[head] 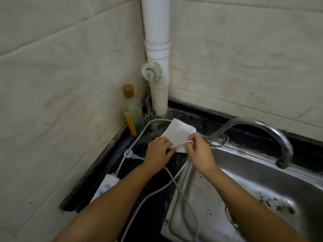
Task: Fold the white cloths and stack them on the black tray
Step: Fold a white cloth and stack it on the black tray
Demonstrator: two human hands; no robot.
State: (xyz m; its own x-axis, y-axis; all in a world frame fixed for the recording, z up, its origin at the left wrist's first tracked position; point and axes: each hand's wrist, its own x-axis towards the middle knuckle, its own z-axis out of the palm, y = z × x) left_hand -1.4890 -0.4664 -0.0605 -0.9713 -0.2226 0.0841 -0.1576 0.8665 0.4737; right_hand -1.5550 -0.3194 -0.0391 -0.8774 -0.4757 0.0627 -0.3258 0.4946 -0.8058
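Observation:
A white cloth (178, 131) lies on the black counter (153, 198) in the corner, just left of the sink. Its near edge is lifted and doubled over. My left hand (158, 153) pinches that near edge at its left end. My right hand (199, 152) pinches the same folded edge at its right end, fingers curled over it. The far half of the cloth lies flat toward the wall. No black tray is in view.
A steel sink (253, 198) with a curved faucet (272, 135) fills the right. White cables (167, 182) and a white power strip (104, 186) cross the counter under my arms. A glass bottle (132, 112) and a white drain pipe (157, 67) stand in the corner.

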